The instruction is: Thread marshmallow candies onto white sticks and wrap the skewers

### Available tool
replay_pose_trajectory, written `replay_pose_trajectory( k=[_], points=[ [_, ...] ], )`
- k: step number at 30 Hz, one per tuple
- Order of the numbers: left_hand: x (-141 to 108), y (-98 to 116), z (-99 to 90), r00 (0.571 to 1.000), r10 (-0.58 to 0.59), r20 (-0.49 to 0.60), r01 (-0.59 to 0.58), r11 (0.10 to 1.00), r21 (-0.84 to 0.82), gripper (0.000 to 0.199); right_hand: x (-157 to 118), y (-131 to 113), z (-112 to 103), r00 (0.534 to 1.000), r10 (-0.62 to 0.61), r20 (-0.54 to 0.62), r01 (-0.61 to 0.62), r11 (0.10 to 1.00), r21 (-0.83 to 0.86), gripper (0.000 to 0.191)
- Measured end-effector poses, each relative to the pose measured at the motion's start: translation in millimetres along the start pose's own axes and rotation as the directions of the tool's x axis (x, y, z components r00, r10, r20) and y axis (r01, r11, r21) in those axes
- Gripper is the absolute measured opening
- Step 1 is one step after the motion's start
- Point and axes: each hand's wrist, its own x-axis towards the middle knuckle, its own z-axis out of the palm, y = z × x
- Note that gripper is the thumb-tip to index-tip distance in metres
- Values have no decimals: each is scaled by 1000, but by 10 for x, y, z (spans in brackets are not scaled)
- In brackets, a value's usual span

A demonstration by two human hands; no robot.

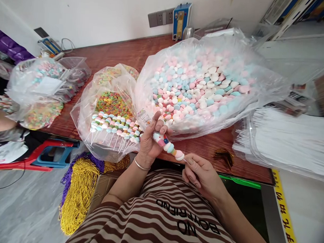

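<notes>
A skewer [170, 147] of pink, white and blue candy pieces with small yellowish bits between them is held in front of my body. My left hand [150, 137] is closed around its upper end, where a clear wrapper with coloured spots seems to cover the candy. Lower down, my right hand [199, 171] pinches the thin white stick below the last pink piece. Beyond my hands lies a big clear bag [269, 86] of loose marshmallow-like candies [211, 80]. Left of it, several similar skewers [114, 127] rest on an open bag of colourful gummy rings [113, 104].
White sticks [286, 136] fill a clear container at right. Gold twist ties [223, 157] lie near the brown table's [122, 49] front edge. Another person's arm [2, 122] shows far left, near more candy bags [42, 113]. Gold and purple beads [79, 193] hang below the table.
</notes>
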Motion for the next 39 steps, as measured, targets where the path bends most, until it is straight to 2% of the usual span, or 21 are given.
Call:
replay_pose_trajectory(
  k=[3, 6, 7, 9, 11, 13, 14, 15, 17, 19, 20, 22, 23, 25, 27, 29, 30, 31, 35, 38, 39],
  points=[
    [-27, -31, 97, 999, -11, -53, 11, 1000, -9, 25, 13, -6, 48, 993, 92, 80, -93, 996, -1, 37],
    [-45, -82, 176, 994, -12, -106, 10, 1000, -22, 19, -6, 24, 48, 995, -94, -36, 78, 944, -321, 35],
    [-46, -101, 189, 993, -9, -120, 6, 1000, -23, 19, -12, 38, 36, 966, -247, -76, 175, 842, -511, 32],
    [-45, -140, 193, 990, 6, -137, -9, 1000, -20, 20, -9, 69, -3, 834, -552, 13, 304, 439, -846, 23],
    [-47, -172, 184, 989, 26, -149, -28, 1000, -8, 23, 14, 102, -53, 653, -712, 258, 356, -11, -934, 14],
    [-55, -193, 174, 987, 43, -157, -43, 999, 2, 26, 48, 129, -88, 518, -745, 420, 381, -238, -893, 10],
    [-62, -198, 172, 987, 45, -156, -45, 999, 2, 28, 63, 136, -92, 493, -760, 424, 399, -236, -886, 9],
    [-68, -200, 171, 988, 46, -148, -46, 999, 0, 29, 73, 138, -84, 515, -771, 374, 425, -150, -893, 8],
    [-77, -198, 170, 993, 37, -112, -38, 999, -9, 30, 81, 121, -35, 698, -696, 166, 462, 261, -848, 14],
    [-80, -194, 168, 998, 28, -54, -29, 999, -24, 29, 78, 84, 43, 908, -419, 21, 354, 738, -574, 25],
    [-82, -195, 166, 999, 26, -23, -27, 999, -33, 28, 78, 65, 84, 965, -262, 23, 249, 882, -401, 28],
    [-93, -209, 165, 1000, 16, 27, -15, 999, -48, 29, 92, 38, 150, 992, -96, 80, 110, 977, -184, 31],
    [-105, -225, 168, 999, 5, 42, -3, 999, -49, 29, 109, 35, 170, 991, -106, 78, 119, 975, -186, 31],
    [-143, -274, 180, 999, -24, 44, 25, 999, -36, 28, 163, 47, 174, 950, -313, 16, 291, 862, -415, 28],
    [-190, -334, 199, 998, -53, 24, 53, 998, -20, 29, 232, 73, 139, 773, -630, 72, 457, 474, -753, 21],
    [-225, -380, 216, 998, -64, 7, 64, 998, -5, 32, 290, 94, 88, 562, -776, 286, 454, 1, -891, 16],
    [-231, -392, 220, 998, -65, 0, 65, 998, -1, 33, 307, 98, 64, 501, -785, 365, 425, -144, -894, 16],
    [-229, -393, 222, 998, -65, -7, 65, 998, 0, 33, 312, 99, 44, 483, -782, 394, 404, -201, -893, 17],
    [-177, -340, 213, 999, -25, -47, 25, 1000, -5, 30, 241, 86, 3, 622, -739, 259, 417, 33, -908, 17],
    [-172, -335, 203, 1000, -11, -21, 11, 1000, 14, 31, 182, 83, 3, 677, -714, 178, 424, 181, -888, 15],
    [-183, -349, 198, 1000, -15, 6, 15, 1000, 17, 31, 172, 83, 10, 718, -684, 128, 428, 289, -857, 16]
  ],
)
